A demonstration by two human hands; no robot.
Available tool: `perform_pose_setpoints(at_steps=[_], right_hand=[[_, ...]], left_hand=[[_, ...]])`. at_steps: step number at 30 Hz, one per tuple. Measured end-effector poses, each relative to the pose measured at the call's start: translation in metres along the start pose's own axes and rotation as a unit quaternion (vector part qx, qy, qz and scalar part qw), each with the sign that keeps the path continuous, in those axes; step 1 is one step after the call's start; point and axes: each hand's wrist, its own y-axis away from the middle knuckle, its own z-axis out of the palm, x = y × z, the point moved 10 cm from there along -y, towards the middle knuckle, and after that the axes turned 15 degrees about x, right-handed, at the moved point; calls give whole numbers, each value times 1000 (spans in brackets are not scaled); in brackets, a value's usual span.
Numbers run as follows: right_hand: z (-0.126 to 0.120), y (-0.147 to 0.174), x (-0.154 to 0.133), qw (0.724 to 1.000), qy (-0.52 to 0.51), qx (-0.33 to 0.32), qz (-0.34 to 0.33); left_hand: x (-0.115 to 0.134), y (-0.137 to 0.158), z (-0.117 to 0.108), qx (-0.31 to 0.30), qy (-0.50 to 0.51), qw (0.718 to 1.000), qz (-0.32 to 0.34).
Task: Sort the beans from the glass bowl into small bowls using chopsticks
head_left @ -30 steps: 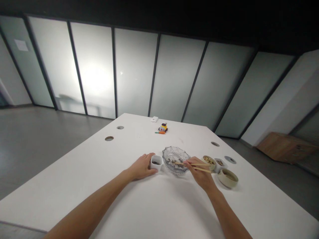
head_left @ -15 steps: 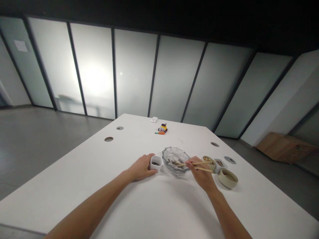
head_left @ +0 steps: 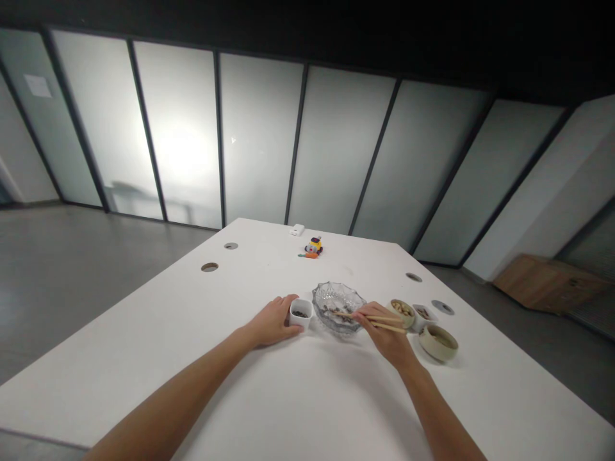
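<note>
My left hand (head_left: pixel 275 321) is closed around the left side of a small white square cup (head_left: pixel 301 308), which stands on the table with small dark pieces at its bottom. My right hand (head_left: pixel 387 333) grips a pair of wooden chopsticks (head_left: pixel 384 319). Their tips reach into a clear cut-glass bowl (head_left: pixel 337 294) with a scalloped rim, among small dark pieces (head_left: pixel 331 310) lying in it. Whether the tips pinch a piece is too small to tell. The glass bowl sits just right of the white cup.
Right of my right hand stand a round bowl (head_left: pixel 402 310) of pale pieces, a white square dish (head_left: pixel 425 314) with brownish pieces and a beige bowl (head_left: pixel 439 344). Farther back on the white table (head_left: pixel 259 282) are a toy car (head_left: pixel 314 245), a toy carrot (head_left: pixel 310 255) and a white object (head_left: pixel 297 230).
The chopsticks have shifted slightly left inside the glass bowl and their rear ends sit closer together. My left hand and the white cup stay in place.
</note>
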Motion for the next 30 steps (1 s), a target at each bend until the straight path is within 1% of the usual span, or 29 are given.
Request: perform_pose_setpoints(at_steps=[3,7,9,10,12,14,16,18,21,25,30], right_hand=[[-8,-3,-4,999,4,30,-11],[-23,-6,-11,993,20,118,-20],[-23,-3,-16,988,7,152,-16],[-20,-2,-18,988,-5,156,-10],[-10,2,-19,989,-25,142,6],[-5,4,-16,990,-19,135,25],[-11,3,-10,988,13,148,34],[-19,0,-4,986,52,154,28],[-22,-3,7,989,84,120,23],[-10,-2,14,995,67,65,29],[1,1,11,998,25,38,35]], left_hand=[[-1,0,0,1,-1,1000,0],[0,0,0,1,-2,1000,-2],[0,0,0,0,0,1000,-4],[0,0,0,1,1,1000,-4],[1,0,-1,4,5,1000,0],[2,0,-1,4,7,1000,3],[2,0,-1,2,6,1000,4],[2,0,-1,1,4,1000,2],[3,0,-2,1,5,1000,3],[1,1,-1,-2,0,1000,-4],[-1,0,1,3,-5,1000,-2]])
